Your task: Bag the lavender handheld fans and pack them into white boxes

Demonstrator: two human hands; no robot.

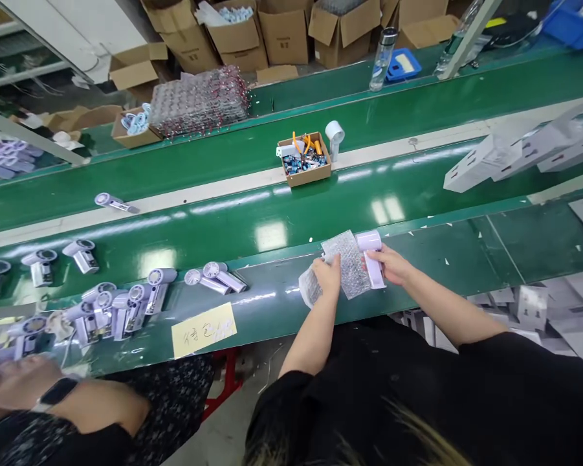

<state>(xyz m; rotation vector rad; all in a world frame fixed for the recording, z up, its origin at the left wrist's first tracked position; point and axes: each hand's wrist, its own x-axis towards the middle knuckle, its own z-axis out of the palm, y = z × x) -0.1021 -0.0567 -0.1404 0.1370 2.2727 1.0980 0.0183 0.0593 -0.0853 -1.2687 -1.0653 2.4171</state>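
In my left hand is a bubble-wrap pouch, pinched between thumb and fingers. Another piece of bubble wrap shows on the far side of that hand; I cannot tell if it is separate. My right hand is closed around a pale lilac handheld fan, which stands upright against the pouch's right edge. Both hands are over the near green bench. To their left, two more handheld fans lie beside a yellow handwritten note.
Several lilac fans cluster at the left, near a co-worker's hands. A green conveyor belt runs behind the bench. A small carton of parts stands on the strip behind it. White boxes lean at the right.
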